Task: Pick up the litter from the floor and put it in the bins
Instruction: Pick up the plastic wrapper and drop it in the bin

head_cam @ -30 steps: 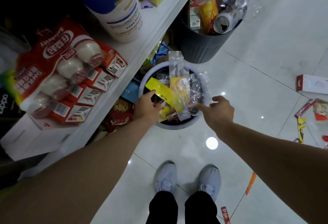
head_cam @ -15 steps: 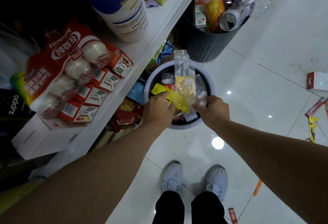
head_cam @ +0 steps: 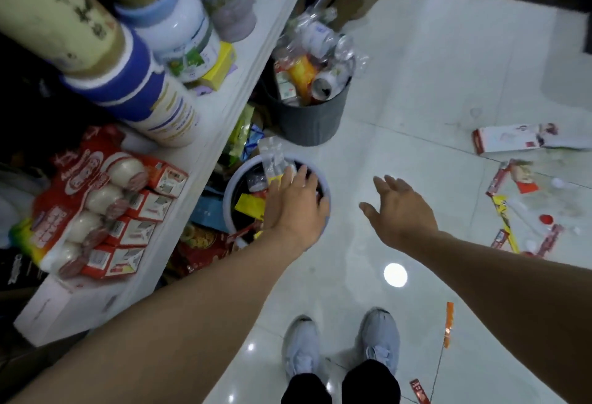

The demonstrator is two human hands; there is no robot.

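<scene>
A white-rimmed bin [head_cam: 231, 192] stands on the floor by the shelf, stuffed with wrappers: a yellow wrapper [head_cam: 250, 203] and a clear plastic bag [head_cam: 272, 160] stick out. My left hand [head_cam: 296, 203] lies flat, palm down, on the wrappers in this bin. To the right of the bin my right hand [head_cam: 400, 208] hovers over the floor, fingers spread and holding nothing. Behind stands a dark grey bin [head_cam: 309, 118] full of cans and bottles. Litter lies on the floor at the right: a white and red carton [head_cam: 512, 139] and several red and yellow wrappers [head_cam: 504, 216].
A white shelf [head_cam: 221, 115] with canisters, a yellow box and red packs runs along the left. Snack bags sit under it. An orange strip [head_cam: 448, 323] and a small red wrapper [head_cam: 419, 391] lie near my grey shoes [head_cam: 341, 346]. Cardboard boxes stand at the back.
Both hands let go of the yellow wrapper and clear bag in the white bin. My left hand now presses down on them; my right hand has drawn away to the right, open.
</scene>
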